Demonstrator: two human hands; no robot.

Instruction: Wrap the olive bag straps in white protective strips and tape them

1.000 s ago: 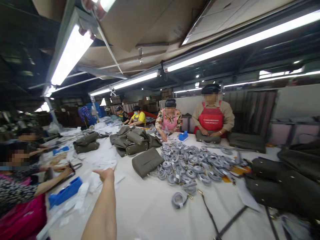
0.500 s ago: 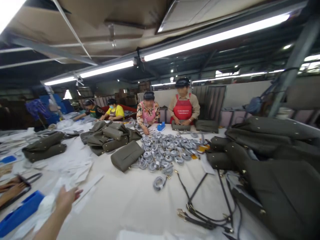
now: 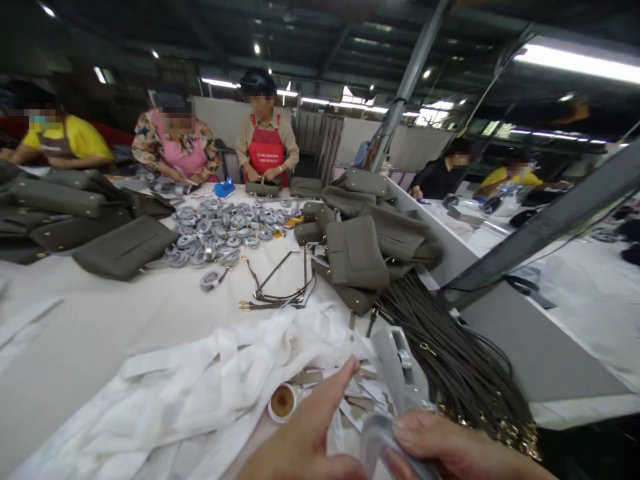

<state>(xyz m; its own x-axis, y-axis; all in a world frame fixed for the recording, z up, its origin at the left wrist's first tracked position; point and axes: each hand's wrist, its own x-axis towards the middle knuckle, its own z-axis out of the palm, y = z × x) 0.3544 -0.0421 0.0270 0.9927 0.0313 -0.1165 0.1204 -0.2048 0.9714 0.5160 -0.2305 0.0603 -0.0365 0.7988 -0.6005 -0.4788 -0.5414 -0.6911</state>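
Note:
My right hand [image 3: 445, 443] grips a roll of clear tape [image 3: 371, 437] at the bottom of the view, its fingers passing through and around the ring. Just left of it is my left hand [image 3: 305, 437], open, with index finger and thumb spread apart; whether it touches the roll I cannot tell. A grey tape dispenser [image 3: 395, 363] stands beyond my hands. Behind my left hand lies a small white round container [image 3: 283, 402] with a brown inside. Small paper and card strips [image 3: 367, 393] are scattered around there.
Crumpled white sheets [image 3: 200, 380] cover the near table. Coiled grey straps [image 3: 225, 223] and olive bags [image 3: 357, 250] are heaped farther back. Long dark straps [image 3: 440, 347] hang at the right beside a slanted metal post [image 3: 500, 233]. Several people work across the table.
My view has swung right and down. My left hand, earlier open above white sheets at the left, is now beside my right hand, which has come into view with the tape roll.

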